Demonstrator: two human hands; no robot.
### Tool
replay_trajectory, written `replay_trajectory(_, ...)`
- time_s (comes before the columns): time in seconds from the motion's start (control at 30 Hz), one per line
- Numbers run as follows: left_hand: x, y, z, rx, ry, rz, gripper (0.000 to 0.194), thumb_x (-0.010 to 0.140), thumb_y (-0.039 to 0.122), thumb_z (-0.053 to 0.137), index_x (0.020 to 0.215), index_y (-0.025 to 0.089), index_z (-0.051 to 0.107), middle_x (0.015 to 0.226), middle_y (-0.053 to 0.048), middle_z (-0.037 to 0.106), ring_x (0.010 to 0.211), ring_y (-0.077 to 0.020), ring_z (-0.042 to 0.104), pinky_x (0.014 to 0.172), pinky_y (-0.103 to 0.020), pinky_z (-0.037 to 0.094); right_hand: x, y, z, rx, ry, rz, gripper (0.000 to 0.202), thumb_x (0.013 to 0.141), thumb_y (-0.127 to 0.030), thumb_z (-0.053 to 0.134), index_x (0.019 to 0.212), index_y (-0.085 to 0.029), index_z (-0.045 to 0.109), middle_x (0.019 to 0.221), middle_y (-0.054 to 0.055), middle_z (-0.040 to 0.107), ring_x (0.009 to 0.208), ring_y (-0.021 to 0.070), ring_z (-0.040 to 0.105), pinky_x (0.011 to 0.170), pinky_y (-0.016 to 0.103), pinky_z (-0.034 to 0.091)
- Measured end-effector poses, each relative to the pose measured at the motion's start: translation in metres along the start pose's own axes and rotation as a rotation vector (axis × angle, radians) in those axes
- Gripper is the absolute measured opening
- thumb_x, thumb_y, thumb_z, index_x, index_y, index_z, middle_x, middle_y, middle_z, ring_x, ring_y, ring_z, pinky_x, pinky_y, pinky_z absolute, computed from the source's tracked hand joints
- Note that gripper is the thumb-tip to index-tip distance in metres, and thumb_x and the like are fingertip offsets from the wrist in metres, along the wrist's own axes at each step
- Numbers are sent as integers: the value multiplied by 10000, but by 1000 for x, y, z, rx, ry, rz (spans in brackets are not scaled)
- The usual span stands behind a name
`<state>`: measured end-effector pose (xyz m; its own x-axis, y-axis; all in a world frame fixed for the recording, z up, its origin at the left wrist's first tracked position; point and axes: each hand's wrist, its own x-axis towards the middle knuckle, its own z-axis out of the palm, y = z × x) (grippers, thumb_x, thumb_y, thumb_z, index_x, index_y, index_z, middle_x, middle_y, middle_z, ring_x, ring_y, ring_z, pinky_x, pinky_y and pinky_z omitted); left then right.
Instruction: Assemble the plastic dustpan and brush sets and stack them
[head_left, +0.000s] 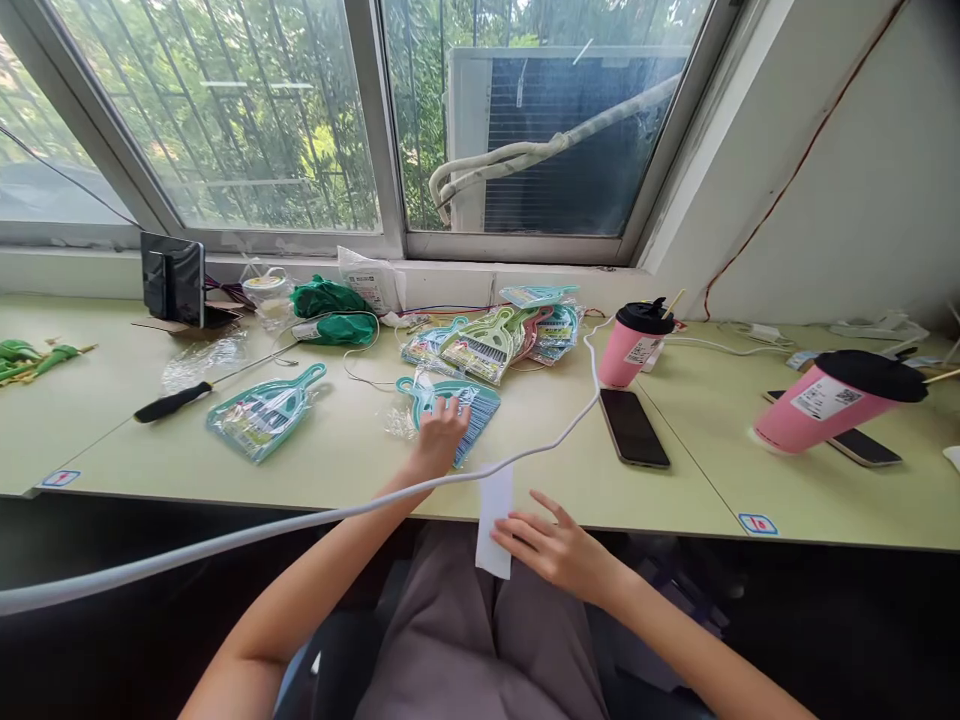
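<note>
My left hand (pixel 441 438) lies with curled fingers on a teal dustpan and brush set (pixel 480 418) in clear plastic wrap. What the fingertips grip is partly hidden. At the table's front edge, a white paper strip (pixel 493 505) hangs partly over the side. The outstretched fingers of my right hand (pixel 551 545) touch its lower right part, with one digit raised apart. A second wrapped teal dustpan set (pixel 262 412) lies to the left. Behind my left hand is a pile of wrapped dustpan sets (pixel 487 345) in teal, green and pink.
A white cable (pixel 315 520) crosses the view before my left forearm. Pink cups (pixel 630 350) and a phone (pixel 634 428) stand and lie to the right. Leftward are a black-handled tool (pixel 172 402), a propped dark screen (pixel 174 275) and a green bundle (pixel 334 312).
</note>
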<state>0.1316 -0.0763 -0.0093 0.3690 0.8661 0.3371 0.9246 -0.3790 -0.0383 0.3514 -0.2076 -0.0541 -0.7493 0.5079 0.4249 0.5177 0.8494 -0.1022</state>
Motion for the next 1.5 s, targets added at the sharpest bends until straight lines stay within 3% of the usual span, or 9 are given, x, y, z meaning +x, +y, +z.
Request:
replay_trajectory(0.17,4,4,3,-22,-36,-2,295,888,80,383,996,169,643,984,-168,616,930,-288,585,648,-325,444,11,4,5,197,126,141,309,942,-192,484,1107,-317,713,1010,31,756,915,175,690,959,349,503)
replay_trajectory(0.37,10,-12,10,-88,-10,-135,327,911,104,347,1079,169,620,972,-154,639,886,-260,633,648,-306,460,75,47,-8,889,692,821,288,840,-464,625,888,-193,709,827,74,720,683,184,657,554,294,521)
replay_trajectory(0.47,12,-14,10,-99,-57,-175,271,932,186,378,1040,171,626,841,-125,659,832,-246,649,654,-296,455,105,81,5,1105,593,937,319,705,-427,754,856,-154,688,772,52,709,536,125,622,438,215,435)
replay_trajectory(0.63,12,-16,4,-108,-117,-205,290,932,145,354,909,177,641,844,-120,670,826,-239,655,657,-299,431,135,114,41,946,360,1040,221,650,-309,799,720,-175,638,526,-18,636,366,126,569,344,213,417)
replay_trajectory(0.83,11,-27,3,-126,12,-179,227,944,196,400,1018,187,614,918,-125,662,923,-271,624,728,-341,443,149,116,46,740,343,1056,291,664,-210,784,908,-212,626,542,-57,636,403,122,574,452,237,477)
replay_trajectory(0.97,1,-36,-3,-148,212,134,245,956,195,404,1090,223,607,1168,-103,634,1128,-249,546,919,-366,430,154,115,41,612,326,1124,426,727,-210,725,1103,-232,526,578,-79,628,445,134,578,571,274,496)
replay_trajectory(1.1,-15,-35,-4,-65,75,433,286,966,229,395,1139,191,620,1093,-103,667,1053,-238,589,939,-371,432,162,111,41,541,272,1118,394,777,-266,690,1106,-247,474,608,-72,637,447,141,567,609,284,461)
replay_trajectory(1.3,-31,-36,8,213,85,371,294,935,243,449,1109,140,662,1146,-135,668,1125,-268,573,1114,-456,307,156,107,40,389,279,1159,437,860,-483,590,1167,-202,458,768,22,688,810,212,663,686,278,442)
replay_trajectory(1.5,-25,-32,19,387,99,288,330,899,102,400,1021,96,707,1017,-149,686,1100,-273,580,1138,-472,310,146,104,41,862,-37,1045,259,926,-311,492,837,-140,666,589,4,649,374,68,430,436,207,334)
